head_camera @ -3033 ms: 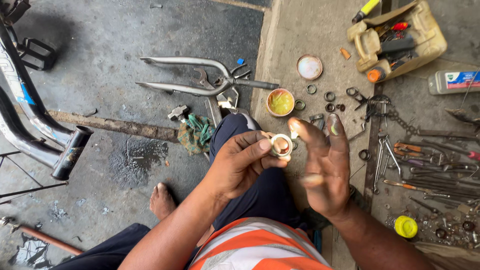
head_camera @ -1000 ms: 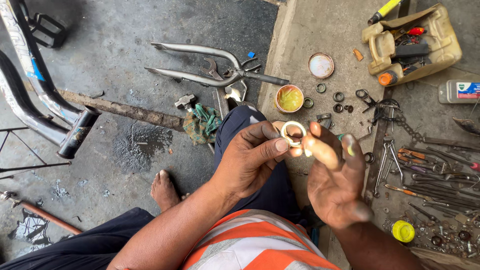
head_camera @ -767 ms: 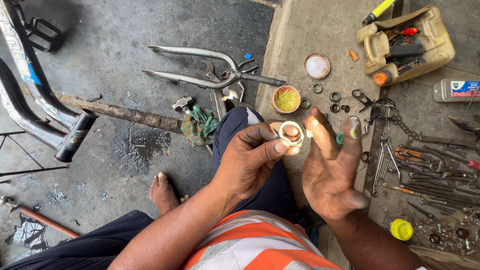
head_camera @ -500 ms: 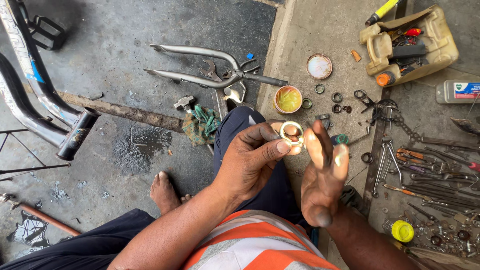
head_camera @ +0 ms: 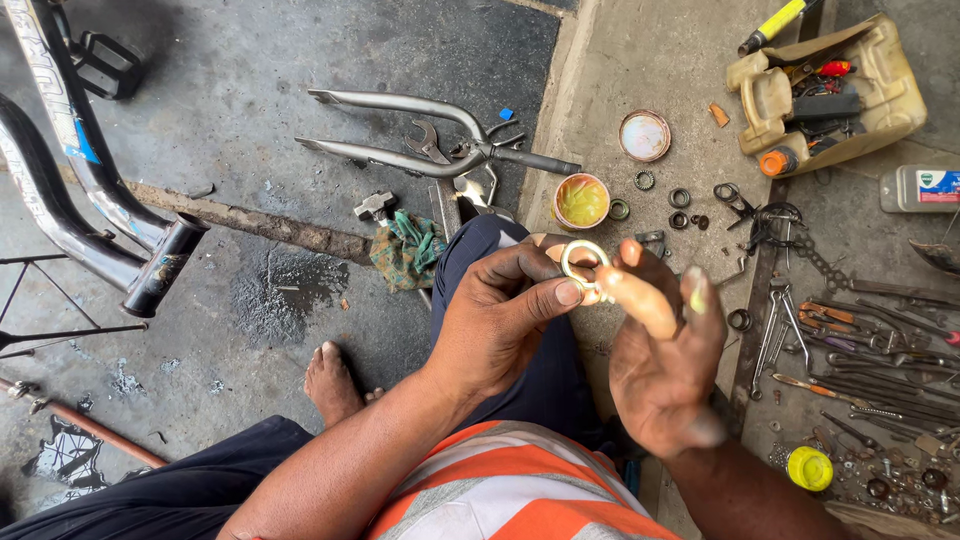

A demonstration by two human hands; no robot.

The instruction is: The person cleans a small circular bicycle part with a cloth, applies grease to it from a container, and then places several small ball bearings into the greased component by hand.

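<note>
Since the earlier frame, the right hand (head_camera: pixel 665 370) has turned palm-up and closed in on the metal ring (head_camera: pixel 584 262), its greased forefinger touching the ring's right edge. Left hand (head_camera: pixel 500 315) grip: thumb and fingers pinching the ring, held above the knee. Right hand grip: fingers spread, holding nothing. Just beyond the ring, on the floor, stands an open grease tin (head_camera: pixel 581 201); its lid (head_camera: pixel 644 135) lies farther right.

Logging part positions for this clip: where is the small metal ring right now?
In the head view, the metal ring sits centre frame, pinched in the left hand, with the right hand touching it, just below the open grease tin.
</note>
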